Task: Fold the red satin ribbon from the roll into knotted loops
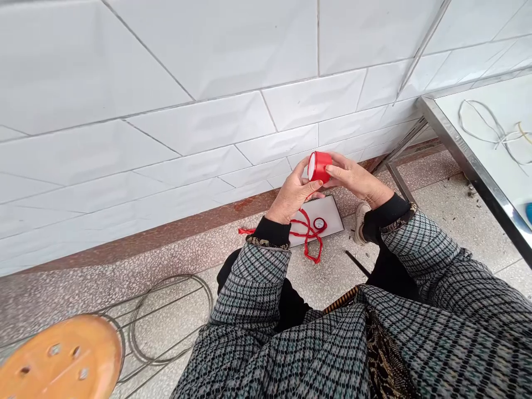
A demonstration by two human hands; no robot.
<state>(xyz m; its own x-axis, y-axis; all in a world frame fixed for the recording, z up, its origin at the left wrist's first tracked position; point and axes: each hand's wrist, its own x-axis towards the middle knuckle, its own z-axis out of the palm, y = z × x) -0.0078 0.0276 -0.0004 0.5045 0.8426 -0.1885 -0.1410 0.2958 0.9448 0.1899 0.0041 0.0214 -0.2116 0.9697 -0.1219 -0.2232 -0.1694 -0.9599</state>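
A roll of red ribbon with a white round end is held up in front of the tiled wall, between both hands. My left hand grips it from the left and below, the thumb against its lower edge. My right hand is closed around its right side, thumb pressed on the red surface. Below the hands, a loose red strand lies in loops across a white, dark-edged flat box or board and onto the floor. A small red-rimmed disc with a pale centre rests on the white surface.
A metal-framed table with thin wires on top stands at right. An orange stool with a wire frame is at lower left. The white tiled wall rises close ahead. A dark thin stick lies on the speckled floor.
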